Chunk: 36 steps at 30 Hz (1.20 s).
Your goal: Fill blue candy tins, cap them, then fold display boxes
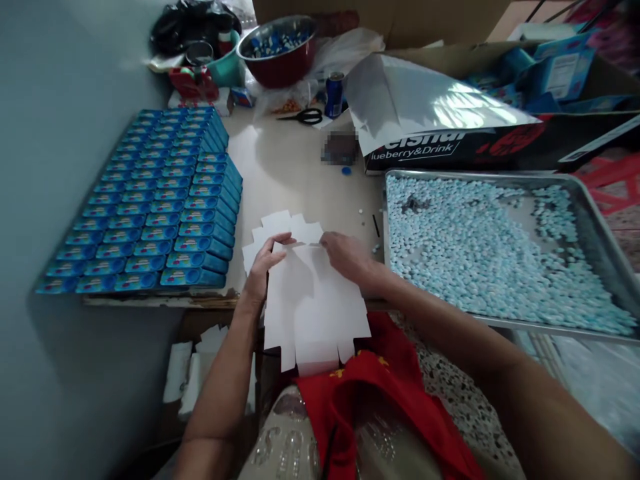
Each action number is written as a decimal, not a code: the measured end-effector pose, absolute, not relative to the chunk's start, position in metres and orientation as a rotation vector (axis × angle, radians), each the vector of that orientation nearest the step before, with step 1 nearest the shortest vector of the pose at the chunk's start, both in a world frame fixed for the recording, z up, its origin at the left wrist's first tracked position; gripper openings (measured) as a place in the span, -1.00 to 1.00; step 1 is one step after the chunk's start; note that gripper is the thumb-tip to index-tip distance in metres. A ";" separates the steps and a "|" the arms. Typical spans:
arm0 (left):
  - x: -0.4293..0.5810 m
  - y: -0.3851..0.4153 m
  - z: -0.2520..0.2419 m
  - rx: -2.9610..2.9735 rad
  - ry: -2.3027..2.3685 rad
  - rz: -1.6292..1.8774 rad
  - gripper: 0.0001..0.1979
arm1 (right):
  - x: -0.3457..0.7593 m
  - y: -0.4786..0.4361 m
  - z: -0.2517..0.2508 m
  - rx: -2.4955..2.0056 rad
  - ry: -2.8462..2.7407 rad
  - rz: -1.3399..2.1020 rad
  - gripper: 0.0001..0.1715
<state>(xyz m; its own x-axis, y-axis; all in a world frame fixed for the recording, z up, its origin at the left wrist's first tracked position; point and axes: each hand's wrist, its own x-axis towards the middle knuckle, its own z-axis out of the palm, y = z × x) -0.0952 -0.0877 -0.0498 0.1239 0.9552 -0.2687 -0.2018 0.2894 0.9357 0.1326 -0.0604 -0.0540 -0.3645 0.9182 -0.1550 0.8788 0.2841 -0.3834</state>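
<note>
A flat white cardboard box blank [313,300] lies at the table's near edge and hangs over it toward me. My left hand [264,267] pinches its upper left flap with curled fingers. My right hand [350,257] grips the upper right edge of the same sheet, fingers bent over it. More white blanks [285,227] lie under and behind it. Left of my hands stand rows of small blue boxes [155,207], packed side by side.
A metal tray [595,233] full of pale blue tablets [475,247] sits at the right. Behind it lies an open carton [450,133]. Scissors [303,117], a can [334,93] and a red bowl [277,50] stand at the back. Red cloth [370,400] covers my lap.
</note>
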 end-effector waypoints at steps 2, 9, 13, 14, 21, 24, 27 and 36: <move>-0.092 -0.084 -0.051 0.870 1.099 1.042 -0.43 | 0.130 -0.047 -0.050 -1.729 -2.449 0.608 -0.58; -0.064 -0.066 -0.062 0.831 1.381 1.176 -0.49 | 0.120 -0.035 -0.036 -1.692 -2.568 0.595 -0.52; -0.061 -0.075 -0.059 0.961 1.458 1.150 -0.59 | 0.132 -0.042 -0.042 -1.655 -2.570 0.734 -0.54; -0.063 -0.077 -0.059 0.984 1.457 1.148 -0.61 | 0.134 -0.042 -0.044 -1.625 -2.570 0.776 -0.52; -0.063 -0.072 -0.065 1.011 1.446 1.244 -0.57 | 0.116 -0.032 -0.038 -1.646 -2.508 0.713 -0.49; -0.053 -0.074 -0.070 1.076 1.515 1.432 -0.41 | 0.113 -0.035 -0.039 -1.656 -2.315 0.713 -0.43; -0.045 -0.078 -0.073 1.128 1.597 1.451 -0.57 | 0.120 -0.041 -0.044 -1.668 -2.168 0.770 -0.38; -0.050 -0.077 -0.067 1.118 1.618 1.336 -0.79 | 0.139 -0.040 -0.044 -1.586 -1.996 1.094 -0.30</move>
